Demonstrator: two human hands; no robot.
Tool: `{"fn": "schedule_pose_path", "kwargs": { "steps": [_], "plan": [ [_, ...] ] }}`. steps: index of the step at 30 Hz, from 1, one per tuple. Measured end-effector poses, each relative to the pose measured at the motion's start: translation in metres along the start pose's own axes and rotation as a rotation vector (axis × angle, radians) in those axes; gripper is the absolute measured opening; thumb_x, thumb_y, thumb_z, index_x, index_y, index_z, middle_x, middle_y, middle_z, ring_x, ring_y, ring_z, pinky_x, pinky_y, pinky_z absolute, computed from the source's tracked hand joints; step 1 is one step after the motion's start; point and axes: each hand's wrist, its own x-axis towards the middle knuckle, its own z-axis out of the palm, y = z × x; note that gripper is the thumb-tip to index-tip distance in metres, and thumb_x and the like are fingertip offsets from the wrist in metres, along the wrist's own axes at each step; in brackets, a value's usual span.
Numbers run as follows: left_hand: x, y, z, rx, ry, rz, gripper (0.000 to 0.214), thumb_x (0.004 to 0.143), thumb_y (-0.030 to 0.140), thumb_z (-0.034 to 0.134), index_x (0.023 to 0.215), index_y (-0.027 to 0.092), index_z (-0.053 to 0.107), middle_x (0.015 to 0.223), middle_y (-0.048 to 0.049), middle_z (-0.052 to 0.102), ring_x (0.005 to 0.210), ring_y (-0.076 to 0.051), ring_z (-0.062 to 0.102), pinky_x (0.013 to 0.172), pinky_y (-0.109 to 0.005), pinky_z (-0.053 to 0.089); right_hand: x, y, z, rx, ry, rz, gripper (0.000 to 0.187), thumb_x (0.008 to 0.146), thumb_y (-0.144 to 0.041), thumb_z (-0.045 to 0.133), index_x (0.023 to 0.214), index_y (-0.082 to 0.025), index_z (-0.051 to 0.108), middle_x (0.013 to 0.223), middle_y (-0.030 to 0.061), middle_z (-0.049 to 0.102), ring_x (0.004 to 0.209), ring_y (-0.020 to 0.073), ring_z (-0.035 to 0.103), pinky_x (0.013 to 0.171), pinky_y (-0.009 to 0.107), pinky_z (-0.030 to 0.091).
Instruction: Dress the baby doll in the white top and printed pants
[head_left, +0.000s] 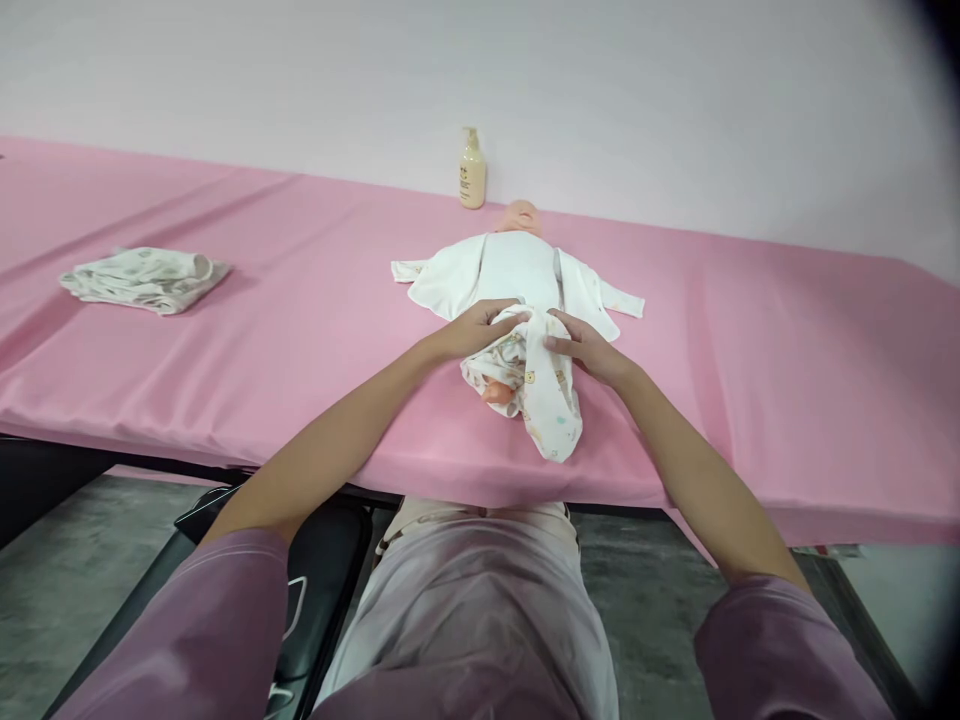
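A baby doll (520,216) lies on its back on the pink table (750,350), head pointing away from me, wearing a white long-sleeved top (510,272). Printed white trousers (541,395) are bunched around its legs, and one bare foot (496,392) peeks out. My left hand (472,328) pinches the waistband on the left side. My right hand (589,347) grips the same waistband on the right. Both hands rest at the doll's waist with fingers closed on the cloth.
A crumpled printed cloth (142,278) lies at the left of the table. A cream pump bottle (472,170) stands by the wall behind the doll's head. The table's near edge runs just in front of my lap.
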Motion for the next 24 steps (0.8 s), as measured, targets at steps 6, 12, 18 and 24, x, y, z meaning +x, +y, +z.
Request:
{"fn": "schedule_pose_path", "kwargs": {
  "steps": [6, 12, 18, 24],
  "plan": [
    [-0.003, 0.001, -0.012, -0.141, -0.151, -0.049, 0.065, 0.088, 0.08, 0.092, 0.096, 0.017, 0.078, 0.097, -0.0061, 0.076, 0.092, -0.026, 0.072, 0.081, -0.034, 0.058, 0.004, 0.001, 0.017, 0.156, 0.076, 0.016, 0.092, 0.07, -0.071, 0.105, 0.14, -0.027, 0.063, 0.133, 0.0086, 0.082, 0.119, 0.0342, 0.081, 0.1, 0.045, 0.069],
    [-0.008, 0.005, -0.014, -0.308, -0.154, -0.115, 0.067, 0.09, 0.071, 0.098, 0.128, 0.019, 0.083, 0.125, -0.014, 0.086, 0.119, -0.035, 0.083, 0.103, -0.045, 0.068, 0.0, -0.004, 0.019, 0.182, 0.065, 0.044, 0.092, 0.068, -0.063, 0.107, 0.141, -0.029, 0.062, 0.141, 0.0085, 0.082, 0.126, 0.0365, 0.081, 0.105, 0.048, 0.07],
    [-0.005, -0.006, -0.011, -0.39, -0.008, -0.139, 0.07, 0.089, 0.082, 0.094, 0.117, 0.019, 0.083, 0.116, -0.0139, 0.087, 0.116, -0.036, 0.085, 0.099, -0.045, 0.071, -0.002, -0.013, 0.021, 0.197, 0.071, 0.088, 0.082, 0.073, -0.072, 0.098, 0.135, -0.025, 0.071, 0.135, 0.0121, 0.086, 0.131, 0.0433, 0.081, 0.108, 0.057, 0.07],
    [-0.006, -0.009, -0.022, -0.303, -0.124, -0.178, 0.069, 0.08, 0.079, 0.101, 0.105, 0.017, 0.085, 0.107, -0.0121, 0.088, 0.108, -0.035, 0.086, 0.098, -0.044, 0.071, 0.0, -0.017, 0.019, 0.208, 0.155, 0.083, 0.075, 0.074, -0.068, 0.098, 0.128, -0.026, 0.068, 0.132, 0.0109, 0.085, 0.126, 0.0398, 0.081, 0.108, 0.054, 0.069]
  ]
}}
